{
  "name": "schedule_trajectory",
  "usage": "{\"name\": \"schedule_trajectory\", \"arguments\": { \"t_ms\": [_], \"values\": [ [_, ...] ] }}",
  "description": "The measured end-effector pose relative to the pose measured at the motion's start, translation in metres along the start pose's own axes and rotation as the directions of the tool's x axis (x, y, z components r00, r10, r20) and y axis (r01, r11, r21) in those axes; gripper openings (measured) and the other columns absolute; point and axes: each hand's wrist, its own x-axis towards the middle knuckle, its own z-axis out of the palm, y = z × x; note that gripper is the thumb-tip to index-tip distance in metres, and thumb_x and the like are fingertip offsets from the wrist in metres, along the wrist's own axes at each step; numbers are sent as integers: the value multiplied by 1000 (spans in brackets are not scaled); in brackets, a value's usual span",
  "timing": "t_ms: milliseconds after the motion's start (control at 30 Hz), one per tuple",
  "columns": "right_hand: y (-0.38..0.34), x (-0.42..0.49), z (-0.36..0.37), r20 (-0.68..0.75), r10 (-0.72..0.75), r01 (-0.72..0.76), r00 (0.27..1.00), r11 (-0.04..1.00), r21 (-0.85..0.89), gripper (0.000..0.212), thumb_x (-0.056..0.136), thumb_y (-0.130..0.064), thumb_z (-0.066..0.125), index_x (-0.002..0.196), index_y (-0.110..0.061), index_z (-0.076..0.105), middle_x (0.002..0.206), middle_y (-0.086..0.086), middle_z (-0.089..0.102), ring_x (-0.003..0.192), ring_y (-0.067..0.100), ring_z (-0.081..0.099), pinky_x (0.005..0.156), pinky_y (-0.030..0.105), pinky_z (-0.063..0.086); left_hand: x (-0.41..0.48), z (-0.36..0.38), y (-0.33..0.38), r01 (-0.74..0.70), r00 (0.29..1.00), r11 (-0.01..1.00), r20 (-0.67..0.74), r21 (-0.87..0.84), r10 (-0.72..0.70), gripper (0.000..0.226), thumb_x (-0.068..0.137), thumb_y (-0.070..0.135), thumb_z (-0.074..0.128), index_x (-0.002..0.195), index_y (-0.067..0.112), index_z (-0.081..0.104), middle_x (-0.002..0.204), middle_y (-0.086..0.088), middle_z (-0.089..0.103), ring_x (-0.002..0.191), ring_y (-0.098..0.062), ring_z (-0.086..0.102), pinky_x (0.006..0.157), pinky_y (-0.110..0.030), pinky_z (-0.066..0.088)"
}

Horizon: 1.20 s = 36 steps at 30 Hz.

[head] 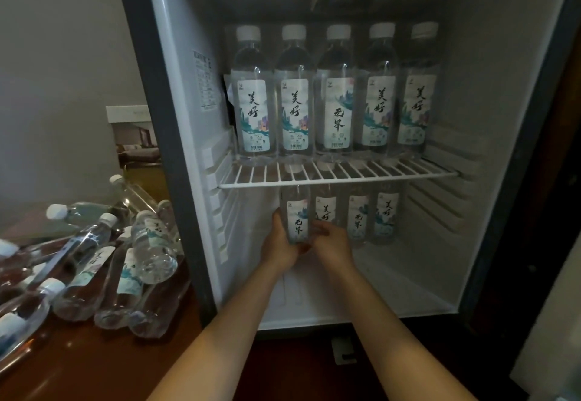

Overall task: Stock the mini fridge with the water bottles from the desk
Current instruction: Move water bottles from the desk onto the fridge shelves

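The mini fridge (188, 136) stands open in front of me. Several clear water bottles with white caps (336, 95) stand in a row on its wire shelf (339, 177). Under the shelf, three bottles (358, 216) stand at the back. A further bottle (296, 218) is upright at the lower left, held between both hands. My left hand (278, 243) grips its left side and my right hand (333, 242) grips its right side near the base. A pile of bottles (125, 262) lies on the brown desk (78, 366) to the left.
The fridge floor (393, 287) in front of the lower bottles is bare white. A small picture card (135, 139) leans on the wall behind the desk. A dark cabinet frame (534, 212) borders the fridge on the right.
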Motion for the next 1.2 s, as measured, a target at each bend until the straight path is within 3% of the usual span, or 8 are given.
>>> {"name": "schedule_trajectory", "arguments": {
  "t_ms": [267, 567, 733, 833, 900, 1000, 1100, 1200],
  "values": [
    [-1, 4, 4, -13, -35, 34, 999, 999, -17, 39, 79, 10, 47, 107, -7, 69, 109, 12, 69, 105, 21, 60, 89, 25, 46, 11, -2, 2, -7, 998, 999, 55, 42, 5, 89, 65, 6, 82, 134, 10, 26, 123, -10, 55, 112, -29, 56, 93, -46, 48],
    [-5, 3, 3, -7, 13, -13, 1000, 1000, -17, 42, 79, 11, 47, 112, -5, 66, 114, 14, 66, 110, 25, 59, 98, 36, 46, 12, -4, 4, 46, 994, 995, 98, 93, -55, 78, 67, 7, 80, 126, 4, 31, 117, -6, 54, 109, -25, 55, 93, -41, 49],
    [-6, -7, -4, -5, 19, -19, 1000, 1000, 15, 35, 82, 9, 46, 110, -2, 66, 88, 5, 66, 83, 17, 59, 64, 19, 44, 1, -6, 4, -5, 993, 990, 121, 139, -12, 53, 73, 1, 64, 124, 1, 49, 122, -13, 60, 116, -28, 56, 96, -40, 47],
    [-5, -11, -8, -9, 65, -65, 998, 998, 19, 29, 84, 5, 50, 106, -6, 66, 80, 0, 62, 80, 17, 56, 68, 22, 43, -20, -13, 12, -43, 999, 978, 20, 206, 39, 43, 77, 2, 60, 120, 4, 55, 120, -15, 61, 112, -28, 58, 95, -36, 48],
    [-9, -19, -7, -11, 109, -109, 994, 993, 45, 21, 85, 3, 52, 91, -10, 66, 86, 7, 63, 84, 21, 58, 74, 27, 45, -42, -18, 18, -88, 996, 971, 7, 221, 88, 47, 81, 1, 59, 126, 6, 49, 125, -13, 56, 117, -26, 54, 98, -24, 41],
    [-22, -41, 1, 77, 122, -130, 990, 986, 108, 28, 84, 8, 46, 74, -11, 64, 78, 9, 66, 73, 17, 62, 60, 23, 47, -80, -33, 27, -161, 987, 954, 25, 252, 160, 52, 86, 7, 60, 135, 12, 42, 134, -4, 50, 125, -18, 46, 96, -13, 30],
    [-39, -70, 9, 258, 120, -142, 959, 987, 70, 32, 82, 10, 44, 67, -10, 64, 68, 8, 66, 60, 13, 60, 52, 19, 45, -118, -63, 28, -236, 972, 959, 56, 159, 230, 34, 85, 8, 62, 116, 22, 57, 114, 2, 62, 109, -12, 57, 88, -7, 37],
    [-52, -93, 14, 470, 127, -115, 874, 992, -53, 27, 81, 10, 48, 70, -8, 64, 69, 11, 65, 58, 15, 59, 51, 17, 46, -152, -107, 22, -173, 984, 981, 46, 93, 169, 25, 86, 8, 63, 98, 30, 58, 92, 9, 64, 93, -10, 63, 80, -11, 45]
  ]
}}
